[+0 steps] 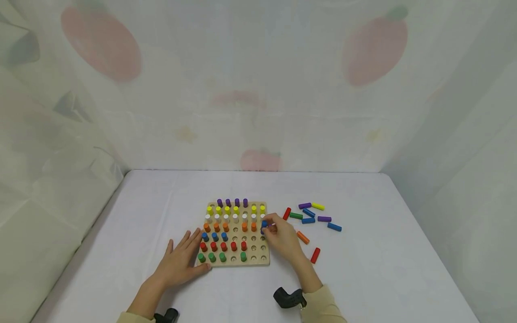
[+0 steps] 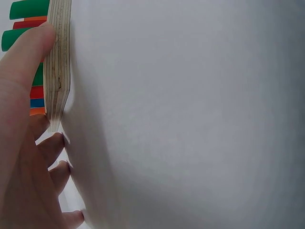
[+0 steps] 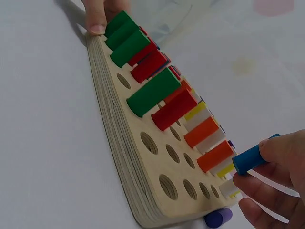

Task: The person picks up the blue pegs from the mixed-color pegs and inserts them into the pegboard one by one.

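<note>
While my spread left grip (image 1: 177, 264) touches a wooden pegboard's (image 3: 159, 164) eight-o'clock corner, my right grip (image 1: 284, 237) pinches a blue cylinder (image 3: 249, 160).

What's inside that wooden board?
Upright pegs in seven colours, and some bare holes. The pegs' lower ends are sunk out of sight; from above, the right hand hides some edge.

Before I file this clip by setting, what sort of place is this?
Probably a screened-off tabletop workspace: there is a white-covered table, pale sheeting behind it and along both sides, and a wooden pegboard set out on top.
</note>
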Motion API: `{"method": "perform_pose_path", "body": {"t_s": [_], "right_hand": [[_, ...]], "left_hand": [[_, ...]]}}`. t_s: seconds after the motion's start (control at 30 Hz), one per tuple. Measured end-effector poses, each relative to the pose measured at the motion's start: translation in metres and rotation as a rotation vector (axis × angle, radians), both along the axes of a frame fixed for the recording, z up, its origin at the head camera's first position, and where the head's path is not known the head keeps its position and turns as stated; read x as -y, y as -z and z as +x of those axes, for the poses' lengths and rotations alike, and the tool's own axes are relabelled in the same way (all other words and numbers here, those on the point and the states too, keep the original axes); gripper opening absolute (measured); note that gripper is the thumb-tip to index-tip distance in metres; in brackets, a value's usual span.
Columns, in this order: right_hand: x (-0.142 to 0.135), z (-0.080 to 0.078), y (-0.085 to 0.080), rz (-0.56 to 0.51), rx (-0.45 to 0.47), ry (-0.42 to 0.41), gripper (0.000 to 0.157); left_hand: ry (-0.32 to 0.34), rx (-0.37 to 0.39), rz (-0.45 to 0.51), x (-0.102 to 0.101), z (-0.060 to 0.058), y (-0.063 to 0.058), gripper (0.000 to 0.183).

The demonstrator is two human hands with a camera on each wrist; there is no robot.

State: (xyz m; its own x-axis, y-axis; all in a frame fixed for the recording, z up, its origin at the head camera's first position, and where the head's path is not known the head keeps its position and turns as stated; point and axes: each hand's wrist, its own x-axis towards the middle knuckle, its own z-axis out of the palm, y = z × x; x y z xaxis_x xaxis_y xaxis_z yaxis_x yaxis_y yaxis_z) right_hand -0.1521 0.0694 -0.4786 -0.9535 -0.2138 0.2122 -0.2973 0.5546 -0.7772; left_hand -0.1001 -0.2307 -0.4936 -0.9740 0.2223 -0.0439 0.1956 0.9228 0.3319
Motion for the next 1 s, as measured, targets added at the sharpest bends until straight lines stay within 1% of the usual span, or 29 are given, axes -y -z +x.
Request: {"method": "perform_pose_path", "body": {"t_s": [0.17,0.37,0.6,0.8,1.0], "right_hand": [[0.008,0.000,0.000,0.001,-0.019,-0.032,0.023],[0.017,0.000,-0.001,-0.014,0.012,-0.062,0.023],[0.027,0.003,0.000,0.014,0.029,-0.076,0.022],[0.035,0.003,0.002,0.020,0.005,-0.100,0.022],[0.042,0.001,0.003,0.029,-0.005,-0.126,0.020]], "left_hand": [[0.000,-0.002,-0.002,0.000,0.000,0.000,0.097],[-0.001,-0.008,-0.007,0.001,0.000,0.001,0.097],[0.002,-0.006,-0.003,0.001,0.000,0.002,0.097],[0.003,-0.009,-0.008,0.002,-0.001,0.003,0.098],[0.010,-0.023,-0.002,0.002,0.000,0.001,0.096]]}}
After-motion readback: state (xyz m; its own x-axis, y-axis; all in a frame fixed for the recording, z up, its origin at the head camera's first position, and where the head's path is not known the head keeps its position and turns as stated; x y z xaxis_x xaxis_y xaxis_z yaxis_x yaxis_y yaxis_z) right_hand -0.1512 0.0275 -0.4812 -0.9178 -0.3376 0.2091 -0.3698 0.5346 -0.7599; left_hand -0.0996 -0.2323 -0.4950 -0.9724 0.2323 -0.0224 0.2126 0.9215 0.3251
